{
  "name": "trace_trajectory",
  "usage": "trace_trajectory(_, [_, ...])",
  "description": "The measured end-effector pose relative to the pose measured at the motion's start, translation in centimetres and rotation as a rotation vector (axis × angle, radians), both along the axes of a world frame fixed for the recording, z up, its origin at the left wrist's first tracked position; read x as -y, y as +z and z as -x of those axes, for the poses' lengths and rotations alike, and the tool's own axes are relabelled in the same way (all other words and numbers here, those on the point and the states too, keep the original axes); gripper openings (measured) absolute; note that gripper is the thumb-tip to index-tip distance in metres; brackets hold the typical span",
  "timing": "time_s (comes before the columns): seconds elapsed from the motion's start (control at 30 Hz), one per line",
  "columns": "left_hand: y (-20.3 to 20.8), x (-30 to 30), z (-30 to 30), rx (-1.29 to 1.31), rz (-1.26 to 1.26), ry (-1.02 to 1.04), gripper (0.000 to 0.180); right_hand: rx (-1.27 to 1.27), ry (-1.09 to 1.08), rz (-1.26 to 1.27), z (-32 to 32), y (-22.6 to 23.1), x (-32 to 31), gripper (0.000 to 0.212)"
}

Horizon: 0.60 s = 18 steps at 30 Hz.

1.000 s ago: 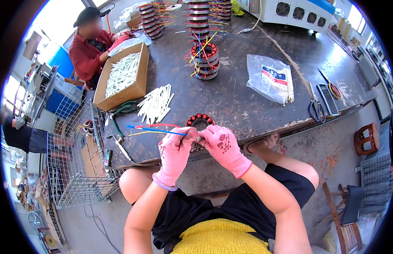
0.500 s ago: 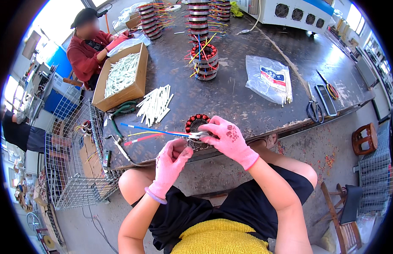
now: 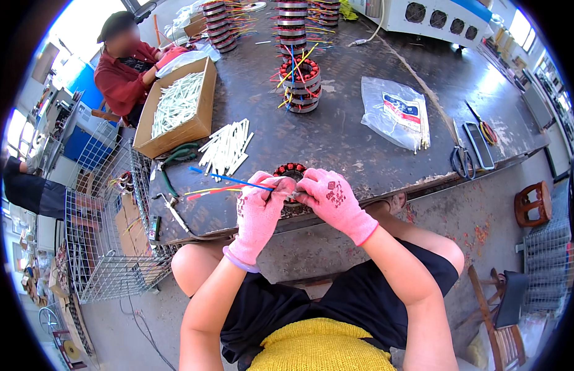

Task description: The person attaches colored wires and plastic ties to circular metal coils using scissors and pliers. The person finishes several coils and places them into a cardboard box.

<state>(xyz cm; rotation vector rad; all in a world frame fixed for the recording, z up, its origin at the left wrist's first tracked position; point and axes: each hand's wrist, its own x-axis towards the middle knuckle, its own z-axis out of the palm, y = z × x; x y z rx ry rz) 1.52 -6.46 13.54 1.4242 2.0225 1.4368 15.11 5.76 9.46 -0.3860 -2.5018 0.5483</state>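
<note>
**Pinching coloured wires [image 3: 231, 180] between two gloved hands at the tabletop's near edge**

The left hand [image 3: 260, 207], in a pink glove, is closed on the wires; blue, red and yellow lengths stick out to its left. The right hand [image 3: 330, 201], gloved alike, has its thumb and fingers pinched on their near end, close against the left fingertips; the exact hold is partly hidden. Just beyond both hands sits a ring with red windings [image 3: 290, 167], partly covered by the gloves, on the tabletop [image 3: 336, 139].

White tubes [image 3: 226, 147] lie loose to the left, beside a cardboard box [image 3: 176, 142] filled with more. Green-handled pliers [image 3: 169, 178] rest near them. Farther back stands a stack of wound rings [image 3: 302, 96]; a plastic bag [image 3: 392, 117] lies to the right.
</note>
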Motion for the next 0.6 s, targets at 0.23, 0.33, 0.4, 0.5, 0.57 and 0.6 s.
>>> trace_trajectory(0.23, [-2.0, 4.8, 0.3, 0.007, 0.194, -0.042, 0.023, -0.144, 0.019, 0.076, -0.9, -0.7, 0.4, 0.036])
trace_trajectory(0.33, [-1.3, 6.3, -1.3, -0.643, 0.128, -0.272, 0.03, -0.141, -0.004, 0.005, -0.6, -1.5, 0.8, 0.033])
trace_trajectory(0.4, [-0.5, 5.2, -1.4, -1.04, -0.099, -0.279, 0.033, -0.152, -0.001, 0.03, -0.7, -1.4, 1.0, 0.028])
trace_trajectory(0.5, [1.3, 3.0, 0.3, -1.314, 0.062, -0.321, 0.034, -0.143, 0.042, 0.381, -0.7, -1.4, 0.3, 0.022])
trace_trajectory(0.57, [0.3, 2.0, 1.7, -1.157, 0.064, -0.265, 0.035, -0.089, 0.089, 0.383, -0.5, -0.7, -0.2, 0.017])
trace_trajectory(0.6, [0.2, 1.4, 2.4, -1.161, 0.051, -0.276, 0.033, -0.04, 0.113, 0.364, -0.4, -0.3, -0.6, 0.016])
